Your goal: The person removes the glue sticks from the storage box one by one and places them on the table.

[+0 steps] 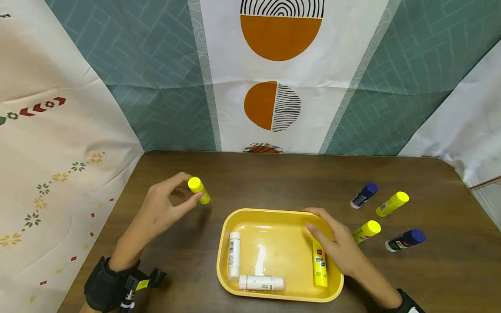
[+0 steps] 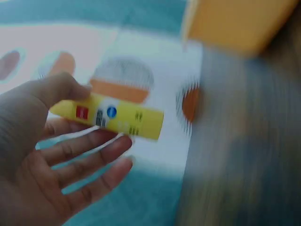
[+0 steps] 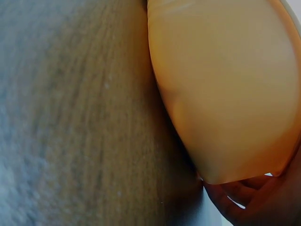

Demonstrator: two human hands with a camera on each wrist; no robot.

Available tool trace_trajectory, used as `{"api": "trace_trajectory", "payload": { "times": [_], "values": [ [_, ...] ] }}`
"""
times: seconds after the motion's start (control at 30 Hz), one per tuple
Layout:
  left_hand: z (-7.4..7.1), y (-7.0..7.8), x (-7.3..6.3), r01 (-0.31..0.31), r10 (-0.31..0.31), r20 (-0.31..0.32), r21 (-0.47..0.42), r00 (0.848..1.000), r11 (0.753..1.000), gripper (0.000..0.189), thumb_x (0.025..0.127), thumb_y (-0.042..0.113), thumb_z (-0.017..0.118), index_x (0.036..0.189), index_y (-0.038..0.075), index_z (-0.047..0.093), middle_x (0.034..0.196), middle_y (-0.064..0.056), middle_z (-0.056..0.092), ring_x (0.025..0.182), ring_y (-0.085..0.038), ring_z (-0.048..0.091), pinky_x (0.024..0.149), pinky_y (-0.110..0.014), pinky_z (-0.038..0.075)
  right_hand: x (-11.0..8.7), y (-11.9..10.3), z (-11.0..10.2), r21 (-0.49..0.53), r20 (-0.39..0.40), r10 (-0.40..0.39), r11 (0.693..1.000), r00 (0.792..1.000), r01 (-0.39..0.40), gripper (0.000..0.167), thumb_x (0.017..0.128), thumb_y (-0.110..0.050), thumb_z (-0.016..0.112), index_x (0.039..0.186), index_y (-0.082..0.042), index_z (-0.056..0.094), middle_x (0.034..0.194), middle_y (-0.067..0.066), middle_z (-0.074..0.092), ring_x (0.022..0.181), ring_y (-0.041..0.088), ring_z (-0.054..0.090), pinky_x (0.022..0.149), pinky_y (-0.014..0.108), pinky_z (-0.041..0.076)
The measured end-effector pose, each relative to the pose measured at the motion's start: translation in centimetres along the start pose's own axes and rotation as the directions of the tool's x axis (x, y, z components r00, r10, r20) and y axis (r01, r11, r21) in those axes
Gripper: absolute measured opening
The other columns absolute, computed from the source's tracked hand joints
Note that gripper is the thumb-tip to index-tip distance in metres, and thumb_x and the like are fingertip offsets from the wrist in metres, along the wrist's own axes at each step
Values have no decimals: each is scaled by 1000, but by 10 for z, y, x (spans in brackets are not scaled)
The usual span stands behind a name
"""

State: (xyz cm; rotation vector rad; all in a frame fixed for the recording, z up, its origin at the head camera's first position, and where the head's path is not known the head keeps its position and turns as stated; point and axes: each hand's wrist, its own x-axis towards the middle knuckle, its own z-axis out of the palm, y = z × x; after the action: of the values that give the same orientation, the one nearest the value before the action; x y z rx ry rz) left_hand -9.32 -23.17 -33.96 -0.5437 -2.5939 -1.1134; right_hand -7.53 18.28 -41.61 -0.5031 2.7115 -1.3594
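The person's left grip (image 1: pixel 160 208) is clamped on a yellow glue stick (image 1: pixel 201 191), pinching it between thumb and forefinger above the table (image 1: pixel 270 182), with the cap uppermost. The left wrist view shows the other three fingers spread away from the stick. This stick is left of the yellow tray (image 1: pixel 279 212), apart from its rim, with a strip of wood between them. The forearm's black strap (image 1: pixel 111 284) lies near the table's left edge.

The right grip (image 1: pixel 340 243) is clamped on the tray's right side near the far corner, thumb inside the wall and fingers outside; the right wrist view shows fingers curled about the corner.

Inside, one white glue stick (image 1: pixel 234 256) lies along the left wall and another white stick (image 1: pixel 261 283) along the near wall, their ends close at the corner. A second yellow stick (image 1: pixel 320 267) lies by the right wall, partly under the right thumb. A wide patch of tray floor shows between these.

Right of the tray stand a far blue-capped stick (image 1: pixel 364 195), a far yellow stick (image 1: pixel 392 204), a near yellow stick (image 1: pixel 366 231) just beside the right grip, and a near blue-capped stick (image 1: pixel 405 240). Table surface runs between the tray's far rim and the table's far edge, where patterned cloth (image 1: pixel 231 100) hangs.
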Motion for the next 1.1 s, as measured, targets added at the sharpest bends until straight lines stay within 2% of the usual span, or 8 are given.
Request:
{"api": "trace_trajectory", "payload": {
  "times": [0.13,0.23,0.33,0.47,0.67,0.73,0.9,1.1],
  "values": [
    [-8,-24,2,51,-48,-29,104,998,993,25,88,12,80,109,11,66,96,0,72,83,-16,70,71,-33,62,0,1,2,31,5,5,1000,1000,-5,34,106,-32,55,140,-33,54,130,-16,62,112,9,61,99,33,53],
    [-15,-38,1,81,-75,-43,161,996,984,25,88,12,80,108,9,66,94,-4,73,79,-19,70,70,-25,60,4,-2,4,66,12,-3,998,1000,2,34,106,-31,55,140,-33,54,129,-14,63,109,11,62,95,33,54],
    [-18,-49,-4,127,-120,-51,180,991,975,24,88,12,80,107,8,66,93,-6,74,78,-21,69,69,-20,58,7,-4,5,83,27,-12,997,1000,10,33,106,-31,55,139,-32,54,129,-10,63,104,13,63,90,33,57],
    [-12,-59,-7,174,-174,-14,154,985,973,23,89,14,80,107,10,66,96,-7,74,80,-22,70,70,-21,58,5,-4,3,87,35,3,996,999,-6,32,106,-30,55,138,-32,54,129,-6,64,100,15,64,82,31,58],
    [5,-66,-1,159,-164,44,108,985,981,27,89,12,80,111,10,65,100,-6,73,84,-21,70,70,-22,58,-2,2,-2,123,23,36,992,999,-39,32,106,-29,56,138,-31,55,128,-4,64,94,16,67,76,30,60],
    [9,-68,0,154,-160,54,103,986,983,28,88,11,80,111,9,64,99,-7,73,84,-22,70,70,-27,60,-3,4,-3,127,21,33,991,999,-36,33,106,-28,56,138,-30,55,127,-5,64,92,16,67,74,31,61],
    [12,-78,-2,151,-160,68,131,985,980,28,87,12,81,110,8,64,96,-10,74,83,-26,70,69,-27,60,1,3,-1,160,37,33,986,999,-39,32,106,-27,55,138,-27,55,128,-3,64,91,15,69,72,31,62],
    [13,-81,-2,145,-154,67,125,986,982,29,86,9,81,109,6,63,96,-15,73,79,-30,70,68,-9,52,3,4,0,152,33,10,988,999,-15,32,106,-26,56,138,-26,55,130,-2,64,97,15,67,78,30,61]
  ]
}}
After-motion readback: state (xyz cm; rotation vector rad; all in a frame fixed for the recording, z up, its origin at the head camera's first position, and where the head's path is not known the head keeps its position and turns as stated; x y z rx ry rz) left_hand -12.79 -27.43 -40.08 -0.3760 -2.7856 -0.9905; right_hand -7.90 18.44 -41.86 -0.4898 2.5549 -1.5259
